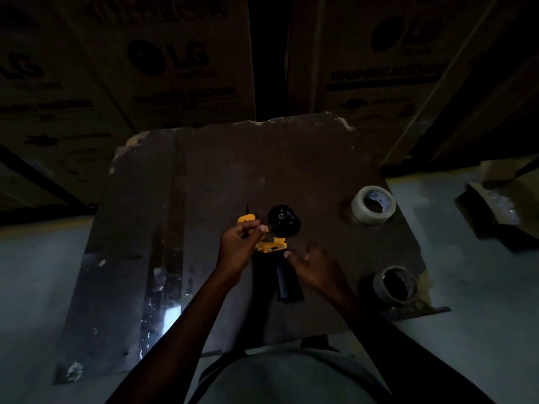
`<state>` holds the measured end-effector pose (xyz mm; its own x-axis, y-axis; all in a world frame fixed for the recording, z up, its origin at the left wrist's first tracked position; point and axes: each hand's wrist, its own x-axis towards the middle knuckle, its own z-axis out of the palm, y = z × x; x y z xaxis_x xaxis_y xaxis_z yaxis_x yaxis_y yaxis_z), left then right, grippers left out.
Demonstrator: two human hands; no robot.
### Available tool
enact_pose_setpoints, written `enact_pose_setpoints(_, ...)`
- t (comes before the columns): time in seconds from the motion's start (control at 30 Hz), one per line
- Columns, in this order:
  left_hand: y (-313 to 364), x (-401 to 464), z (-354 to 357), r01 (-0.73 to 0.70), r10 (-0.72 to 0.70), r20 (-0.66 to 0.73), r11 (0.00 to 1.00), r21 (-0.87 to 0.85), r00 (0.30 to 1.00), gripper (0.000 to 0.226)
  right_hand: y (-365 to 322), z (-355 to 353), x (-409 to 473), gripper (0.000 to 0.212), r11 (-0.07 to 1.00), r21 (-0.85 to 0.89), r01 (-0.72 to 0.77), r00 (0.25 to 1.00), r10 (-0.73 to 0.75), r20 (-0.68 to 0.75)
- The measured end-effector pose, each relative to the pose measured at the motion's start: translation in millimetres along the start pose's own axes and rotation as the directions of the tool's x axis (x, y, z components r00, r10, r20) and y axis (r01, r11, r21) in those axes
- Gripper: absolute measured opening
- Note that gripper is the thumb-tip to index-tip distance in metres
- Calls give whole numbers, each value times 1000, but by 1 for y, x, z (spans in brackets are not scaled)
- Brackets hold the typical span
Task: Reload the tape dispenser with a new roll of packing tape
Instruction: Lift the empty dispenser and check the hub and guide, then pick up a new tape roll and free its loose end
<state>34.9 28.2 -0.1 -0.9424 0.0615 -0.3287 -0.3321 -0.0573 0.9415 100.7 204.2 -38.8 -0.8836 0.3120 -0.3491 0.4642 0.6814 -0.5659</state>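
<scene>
A yellow and black tape dispenser (275, 243) lies on a dark worn board (233, 170), its black hub (283, 220) bare of any roll and its black handle (287, 279) pointing toward me. My left hand (240, 246) is shut on the dispenser's yellow front part. My right hand (316, 266) hovers just right of the handle, fingers apart, holding nothing. A full roll of clear packing tape (373, 205) sits at the board's right edge. A nearly bare cardboard core (396, 285) stands at the near right corner.
Large cardboard appliance boxes (175, 68) stand close behind the board. A shiny strip of tape (163, 287) runs down the board's left side. Grey concrete floor (466, 287) surrounds the board, with a flattened carton (501, 205) at the right. The scene is dim.
</scene>
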Motion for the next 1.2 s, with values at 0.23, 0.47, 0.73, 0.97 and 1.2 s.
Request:
enact_pose_setpoints(0.23,-11,1,49,27,-33,121,998,53,992,17,32,-45,3,73,1000,-2,17,950,-16,-312)
enact_pose_setpoints(0.47,-19,3,113,21,-40,184,994,105,982,20,70,-82,17,62,999,-10,52,884,-51,-465)
enact_pose_setpoints(0.73,-31,11,183,40,-58,188,995,95,980,23,118,-119,51,68,985,-97,144,871,-172,-460)
enact_pose_setpoints(0.97,-43,20,221,94,-117,152,984,151,981,26,142,-161,91,75,918,-360,167,943,-255,-213)
enact_pose_setpoints(1.2,-45,22,241,113,-135,133,981,158,982,21,163,-192,134,69,688,-648,327,932,-349,99)
